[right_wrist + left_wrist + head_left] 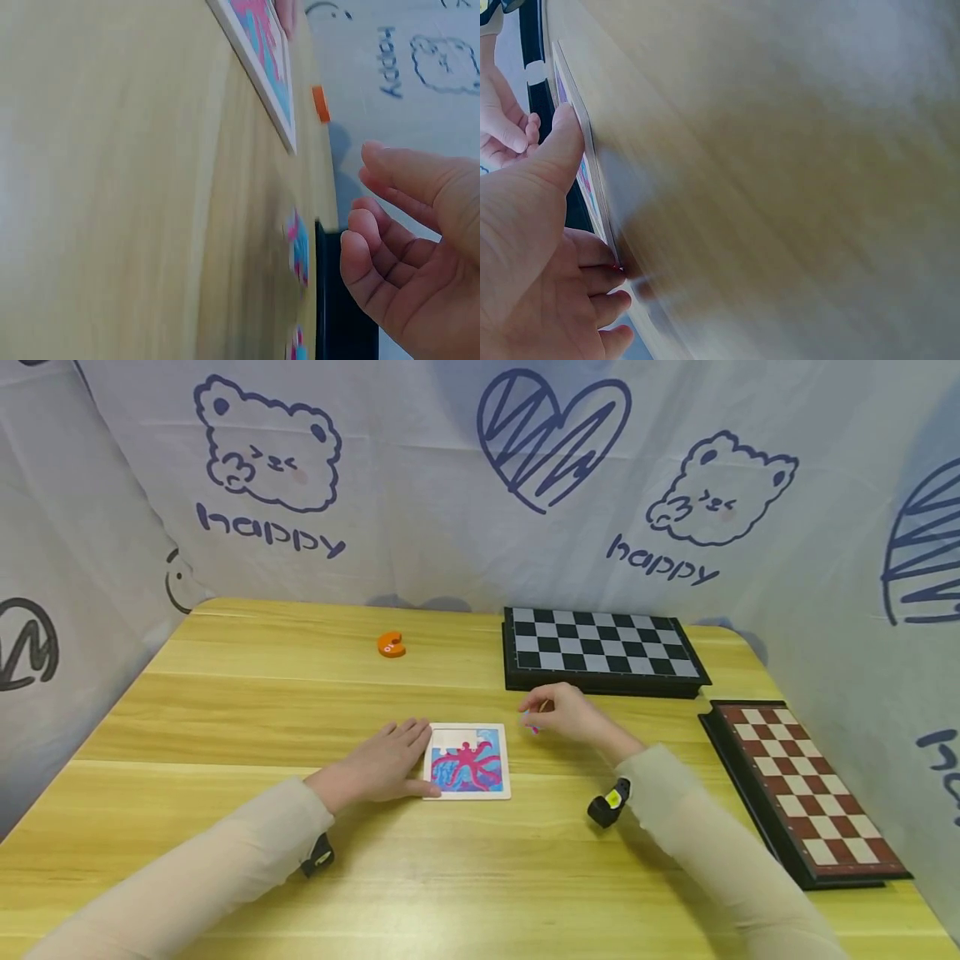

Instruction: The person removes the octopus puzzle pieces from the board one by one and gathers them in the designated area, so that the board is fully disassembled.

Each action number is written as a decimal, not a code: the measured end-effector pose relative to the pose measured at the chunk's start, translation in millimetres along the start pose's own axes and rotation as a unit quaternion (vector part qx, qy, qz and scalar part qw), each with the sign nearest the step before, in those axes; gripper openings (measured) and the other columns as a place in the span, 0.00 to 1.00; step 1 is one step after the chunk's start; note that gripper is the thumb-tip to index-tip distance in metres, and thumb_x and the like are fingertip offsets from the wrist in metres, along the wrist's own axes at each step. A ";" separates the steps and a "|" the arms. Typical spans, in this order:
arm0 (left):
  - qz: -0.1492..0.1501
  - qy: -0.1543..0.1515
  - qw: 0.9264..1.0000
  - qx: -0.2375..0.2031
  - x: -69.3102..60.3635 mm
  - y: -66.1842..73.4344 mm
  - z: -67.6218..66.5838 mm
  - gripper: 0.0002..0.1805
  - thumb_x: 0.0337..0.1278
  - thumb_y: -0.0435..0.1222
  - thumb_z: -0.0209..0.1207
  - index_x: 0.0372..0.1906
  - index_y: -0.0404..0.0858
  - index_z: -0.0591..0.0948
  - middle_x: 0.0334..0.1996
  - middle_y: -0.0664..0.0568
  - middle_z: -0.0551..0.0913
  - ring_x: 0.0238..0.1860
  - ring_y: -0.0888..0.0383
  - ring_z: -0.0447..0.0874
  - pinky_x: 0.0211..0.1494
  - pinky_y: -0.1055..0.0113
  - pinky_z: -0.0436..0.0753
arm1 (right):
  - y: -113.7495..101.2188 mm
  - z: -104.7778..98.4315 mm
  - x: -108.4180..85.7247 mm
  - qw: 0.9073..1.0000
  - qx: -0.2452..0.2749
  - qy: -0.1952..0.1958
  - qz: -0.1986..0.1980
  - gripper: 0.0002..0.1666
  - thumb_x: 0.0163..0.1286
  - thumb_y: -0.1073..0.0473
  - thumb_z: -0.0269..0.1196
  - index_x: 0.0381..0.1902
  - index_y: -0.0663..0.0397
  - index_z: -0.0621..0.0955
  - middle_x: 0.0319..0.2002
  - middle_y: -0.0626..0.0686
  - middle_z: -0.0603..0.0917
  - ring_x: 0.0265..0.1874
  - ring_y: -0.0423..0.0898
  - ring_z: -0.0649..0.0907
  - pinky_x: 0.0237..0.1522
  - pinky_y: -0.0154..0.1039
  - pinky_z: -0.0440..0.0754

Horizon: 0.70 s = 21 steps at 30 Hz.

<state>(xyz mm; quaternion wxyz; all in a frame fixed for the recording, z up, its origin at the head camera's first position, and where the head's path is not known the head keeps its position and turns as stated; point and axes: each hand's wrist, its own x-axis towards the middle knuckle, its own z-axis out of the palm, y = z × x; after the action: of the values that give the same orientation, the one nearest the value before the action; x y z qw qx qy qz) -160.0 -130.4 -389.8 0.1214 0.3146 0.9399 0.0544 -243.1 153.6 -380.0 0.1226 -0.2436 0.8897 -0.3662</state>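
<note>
A jigsaw puzzle (468, 768) in a white-rimmed tray lies on the wooden table, showing a pink octopus on blue; bare white backing shows along its upper part. My left hand (382, 764) rests at the tray's left side, thumb by the near corner and fingers along the edge. To the right of the tray, my right hand (566, 714) hovers with loosely bent fingers. In the right wrist view, one blurred pink-and-blue puzzle piece (298, 247) lies below its fingertips, apart from them, and another piece (296, 346) is at the bottom edge.
A black-and-white checkered board (607, 643) lies at the back right, just beyond my right hand. A brown-and-white checkered board (810, 785) lies along the right side. An orange C-shaped object (391, 645) sits at the back. A printed cloth (412, 468) hangs behind the table.
</note>
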 end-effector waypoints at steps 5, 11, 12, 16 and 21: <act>0.003 0.003 1.000 0.002 -0.5 -0.3 -0.5 0.49 0.57 0.59 0.50 0.67 0.23 0.54 0.67 0.32 0.52 0.67 0.39 0.47 0.67 0.48 0.52 | -11.0 14.8 3.5 0.999 -0.015 -0.029 0.001 0.09 0.61 0.59 0.65 0.39 0.57 0.83 0.29 0.48 0.78 0.24 0.45 0.73 0.24 0.34 0.71; -0.001 0.002 1.000 -0.003 -1.0 0.2 -1.4 0.49 0.57 0.59 0.51 0.67 0.23 0.54 0.67 0.32 0.52 0.68 0.39 0.47 0.67 0.48 0.51 | -20.2 30.7 6.8 0.997 -0.036 -0.060 -0.010 0.08 0.60 0.59 0.66 0.38 0.53 0.83 0.29 0.46 0.78 0.27 0.44 0.73 0.28 0.34 0.73; -0.001 0.002 1.000 -0.004 -0.9 0.1 -1.2 0.48 0.57 0.59 0.51 0.67 0.23 0.54 0.67 0.32 0.52 0.68 0.39 0.47 0.67 0.48 0.52 | -21.5 32.8 7.2 0.997 -0.040 -0.064 -0.015 0.08 0.60 0.60 0.66 0.38 0.53 0.83 0.29 0.46 0.78 0.27 0.44 0.73 0.29 0.34 0.73; -0.002 0.004 1.000 -0.005 -0.9 -0.1 -1.3 0.48 0.57 0.59 0.51 0.67 0.23 0.55 0.67 0.32 0.53 0.67 0.39 0.48 0.66 0.48 0.52 | -26.2 39.4 8.2 0.995 -0.053 -0.076 -0.022 0.07 0.59 0.59 0.66 0.36 0.52 0.83 0.28 0.45 0.78 0.28 0.43 0.73 0.29 0.34 0.72; -0.003 0.004 1.000 -0.005 -0.9 -0.5 -1.1 0.49 0.57 0.59 0.51 0.67 0.23 0.54 0.67 0.33 0.52 0.68 0.39 0.48 0.67 0.48 0.52 | -29.7 45.0 10.6 0.992 -0.086 -0.082 -0.034 0.05 0.59 0.59 0.67 0.34 0.52 0.84 0.25 0.45 0.76 0.27 0.43 0.72 0.29 0.33 0.71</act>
<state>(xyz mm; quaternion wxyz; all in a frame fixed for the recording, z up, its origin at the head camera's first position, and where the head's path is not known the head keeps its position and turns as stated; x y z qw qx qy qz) -159.9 -131.4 -388.7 0.1197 0.3106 0.9411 0.0598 -224.0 103.2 -390.9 0.1611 -0.3121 0.8962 -0.2710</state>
